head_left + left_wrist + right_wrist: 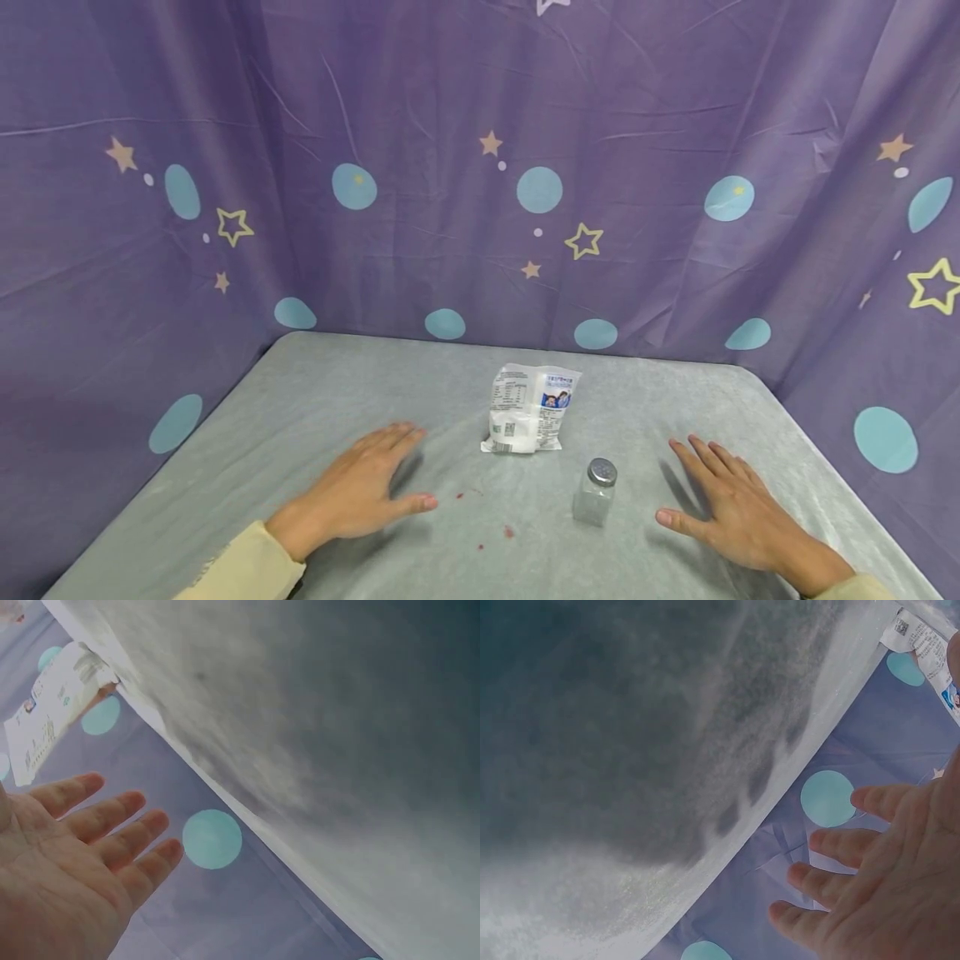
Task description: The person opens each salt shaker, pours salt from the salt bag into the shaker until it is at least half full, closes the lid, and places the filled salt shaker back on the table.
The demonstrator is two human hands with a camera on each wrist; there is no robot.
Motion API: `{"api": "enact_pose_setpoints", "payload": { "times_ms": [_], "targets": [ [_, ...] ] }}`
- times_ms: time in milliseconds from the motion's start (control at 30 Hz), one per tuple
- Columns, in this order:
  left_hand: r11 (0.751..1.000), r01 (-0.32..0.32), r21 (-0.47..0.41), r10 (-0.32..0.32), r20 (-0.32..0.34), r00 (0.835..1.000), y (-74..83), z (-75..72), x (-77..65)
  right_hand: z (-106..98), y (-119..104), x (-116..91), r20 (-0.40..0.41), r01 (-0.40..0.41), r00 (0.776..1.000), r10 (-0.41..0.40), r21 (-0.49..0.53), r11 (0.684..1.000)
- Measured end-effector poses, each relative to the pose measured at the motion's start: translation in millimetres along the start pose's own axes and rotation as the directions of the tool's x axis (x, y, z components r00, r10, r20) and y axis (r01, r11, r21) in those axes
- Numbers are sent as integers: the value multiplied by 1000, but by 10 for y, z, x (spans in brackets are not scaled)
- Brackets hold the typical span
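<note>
A white printed plastic packet (525, 410) stands near the middle of the grey-covered table, a small blue picture on its upper right. In front of it and to the right is a clear glass shaker (594, 493) with a perforated metal lid. My left hand (360, 487) hovers left of the packet, fingers extended and thumb apart, holding nothing. To the right of the shaker, my right hand (738, 508) is spread in the same way, also holding nothing. Both wrist views show straight fingers, with part of the packet (52, 712) visible beyond the left hand.
The grey cloth (360, 375) covers the tabletop and bears a few small red stains (509, 532) between the hands. A purple curtain (450, 108) with stars and blue dots encloses the back and both sides.
</note>
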State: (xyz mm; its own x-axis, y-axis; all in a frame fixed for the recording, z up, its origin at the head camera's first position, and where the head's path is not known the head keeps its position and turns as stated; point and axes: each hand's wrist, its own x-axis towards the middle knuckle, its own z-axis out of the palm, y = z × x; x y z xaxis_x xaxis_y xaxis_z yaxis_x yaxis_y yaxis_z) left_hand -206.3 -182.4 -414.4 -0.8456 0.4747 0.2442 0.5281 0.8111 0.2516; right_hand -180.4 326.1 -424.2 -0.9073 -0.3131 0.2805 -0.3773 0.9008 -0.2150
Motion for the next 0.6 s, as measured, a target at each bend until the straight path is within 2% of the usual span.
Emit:
{"api": "enact_pose_setpoints", "payload": {
  "times_ms": [600],
  "targets": [
    [996, -32, -78, 34, 25, 999, 203, 50, 80, -5, -42, -21, -37, 33, 999, -33, 3, 999]
  ]
}}
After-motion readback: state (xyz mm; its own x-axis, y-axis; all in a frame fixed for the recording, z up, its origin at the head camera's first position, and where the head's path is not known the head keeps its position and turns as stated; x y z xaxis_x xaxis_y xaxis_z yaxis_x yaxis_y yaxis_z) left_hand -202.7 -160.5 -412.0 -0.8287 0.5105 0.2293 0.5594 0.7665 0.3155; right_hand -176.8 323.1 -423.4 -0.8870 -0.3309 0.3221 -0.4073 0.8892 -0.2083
